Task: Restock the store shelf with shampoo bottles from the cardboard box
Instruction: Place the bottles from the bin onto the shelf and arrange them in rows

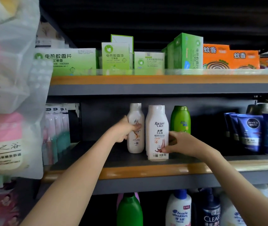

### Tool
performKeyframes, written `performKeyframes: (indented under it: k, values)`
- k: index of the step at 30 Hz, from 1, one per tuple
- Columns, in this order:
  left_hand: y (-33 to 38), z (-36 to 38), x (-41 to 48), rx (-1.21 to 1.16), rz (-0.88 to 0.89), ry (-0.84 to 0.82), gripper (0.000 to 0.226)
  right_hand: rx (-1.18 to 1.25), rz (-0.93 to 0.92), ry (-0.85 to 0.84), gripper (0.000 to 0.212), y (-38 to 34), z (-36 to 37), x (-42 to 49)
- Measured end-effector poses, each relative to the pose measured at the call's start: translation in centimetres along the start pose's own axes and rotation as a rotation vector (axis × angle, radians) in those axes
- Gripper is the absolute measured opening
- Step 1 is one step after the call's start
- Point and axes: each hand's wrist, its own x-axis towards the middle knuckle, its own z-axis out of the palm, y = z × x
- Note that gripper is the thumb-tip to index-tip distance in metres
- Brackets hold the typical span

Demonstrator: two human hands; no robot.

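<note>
1. The middle shelf [146, 171], orange-edged with a dark grey deck, filled most of my feed, and both bare arms reached onto it.
2. I saw the Raclen shampoo bottle [157, 121], tall and white, standing upright near the shelf's front edge. The right hand [185, 142] held its lower right side. The thumb tip pressed the front label near the base, and the other fingers curled round the right flank, mostly hidden from me.
3. The cream shampoo bottle [135, 144], slimmer, stood upright just left of it and slightly further back. I could not tell whether the two touched. The left hand [122, 130] gripped it from the left, with the thumb laid across the front label at mid-height and the fingers wrapped behind, out of sight.
4. A green bottle [180, 119] stood upright further back, right of the Raclen bottle and above the right hand.
</note>
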Motion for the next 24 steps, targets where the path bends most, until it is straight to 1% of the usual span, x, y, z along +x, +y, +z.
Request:
performKeyframes:
  k: [2,4,6,9,10,12,14,16,19,20,22,24]
  values:
    - [0.0,0.3,0.1,0.045,0.017,-0.007,0.033,-0.049,0.027,0.007,0.035,-0.3,0.1,-0.4]
    - [-0.1,0.5,0.1,0.061,0.030,0.013,0.035,-0.110,0.045,0.028,0.036,-0.7,0.1,-0.8]
    - [-0.3,0.6,0.0,0.072,0.022,0.057,0.047,-0.183,0.057,0.074,0.044,-1.1,0.0,-1.5]
    - [-0.7,0.8,-1.0,0.091,-0.020,0.117,0.072,-0.267,0.108,0.136,0.069,-1.9,-0.1,-2.9]
    - [-0.8,0.8,-1.6,0.118,-0.024,0.138,0.080,-0.285,0.124,0.159,0.073,-2.0,0.0,-3.4]
    - [-0.5,1.0,-3.6,0.251,-0.012,0.215,0.085,-0.279,0.122,0.226,0.068,-2.5,0.3,-4.5]
    - [0.0,1.2,-6.4,0.423,0.052,0.325,0.078,-0.237,0.070,0.323,0.063,-2.8,0.9,-5.6]
    - [0.2,1.6,-9.2,0.539,0.174,0.409,0.063,-0.175,-0.013,0.421,0.055,-3.4,1.8,-7.0]
    - [-1.2,3.3,-13.8,0.598,0.373,0.464,0.039,-0.095,-0.158,0.491,0.039,-4.3,4.2,-9.4]
    - [-2.0,4.0,-15.3,0.588,0.410,0.461,0.034,-0.083,-0.203,0.497,0.036,-4.5,5.2,-10.0]
    - [-4.0,5.6,-18.8,0.516,0.419,0.451,0.028,-0.059,-0.275,0.451,0.033,-4.6,7.9,-11.7]
    - [-6.6,6.8,-22.3,0.441,0.346,0.436,0.024,-0.005,-0.303,0.370,0.030,-4.6,11.0,-13.7]
